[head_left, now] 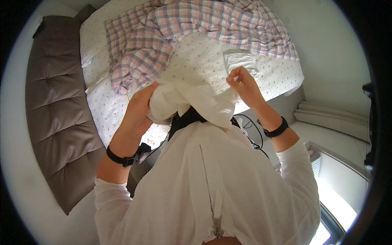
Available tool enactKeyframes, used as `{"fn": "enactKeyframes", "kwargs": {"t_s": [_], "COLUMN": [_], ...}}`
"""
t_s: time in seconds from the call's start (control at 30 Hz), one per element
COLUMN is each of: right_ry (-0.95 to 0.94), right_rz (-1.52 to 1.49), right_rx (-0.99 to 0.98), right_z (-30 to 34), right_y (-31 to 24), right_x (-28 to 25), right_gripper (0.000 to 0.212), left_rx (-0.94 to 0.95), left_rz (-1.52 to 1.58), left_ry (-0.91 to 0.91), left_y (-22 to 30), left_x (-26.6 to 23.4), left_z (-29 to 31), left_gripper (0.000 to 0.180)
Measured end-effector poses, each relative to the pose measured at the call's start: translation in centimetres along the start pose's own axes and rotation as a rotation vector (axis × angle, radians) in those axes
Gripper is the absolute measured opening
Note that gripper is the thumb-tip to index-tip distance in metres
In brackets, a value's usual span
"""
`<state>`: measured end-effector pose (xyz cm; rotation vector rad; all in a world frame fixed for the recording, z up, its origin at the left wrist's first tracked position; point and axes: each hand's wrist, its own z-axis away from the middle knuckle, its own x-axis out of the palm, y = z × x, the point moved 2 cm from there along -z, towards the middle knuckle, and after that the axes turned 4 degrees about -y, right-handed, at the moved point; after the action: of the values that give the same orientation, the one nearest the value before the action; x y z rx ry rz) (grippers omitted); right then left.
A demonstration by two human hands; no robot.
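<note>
A loose, crumpled white cloth (204, 100) hangs between my hands in front of my body; its exact kind cannot be made out. My left hand (141, 107) is wrapped round the bunched left end, thumb on top. At the other end, my right hand (246, 86) is closed with thumb and forefinger pinched, and the cloth runs up to the underside of its fingers. Past that hand, a folded white cloth piece (240, 60) lies flat on the bed (196, 53).
A pink and grey checked quilt (183, 20) is heaped across the bed's far side. The brown padded headboard (57, 110) stands on the left. Black cables (257, 139) hang below my right hand. A rolled pale bundle (330, 118) lies by the right wall.
</note>
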<state>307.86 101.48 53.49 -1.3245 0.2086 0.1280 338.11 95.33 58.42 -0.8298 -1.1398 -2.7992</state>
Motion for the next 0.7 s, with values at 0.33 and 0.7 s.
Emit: {"fn": "enactKeyframes", "kwargs": {"t_s": [0.33, 0.7], "right_ry": [0.072, -0.335], "right_rz": [0.555, -0.21], "right_rx": [-0.663, -0.077], "right_z": [0.4, -3.7], "right_y": [-4.6, -1.8], "right_x": [7.4, 0.4], "right_gripper": [0.052, 0.02], "left_rx": [0.134, 0.265], "left_rz": [0.34, 0.153], "left_ry": [-0.07, 0.043], "left_y": [2.3, 5.7], "left_x": [4.9, -1.8], "left_z": [1.0, 2.3], "left_gripper": [0.041, 0.035]}}
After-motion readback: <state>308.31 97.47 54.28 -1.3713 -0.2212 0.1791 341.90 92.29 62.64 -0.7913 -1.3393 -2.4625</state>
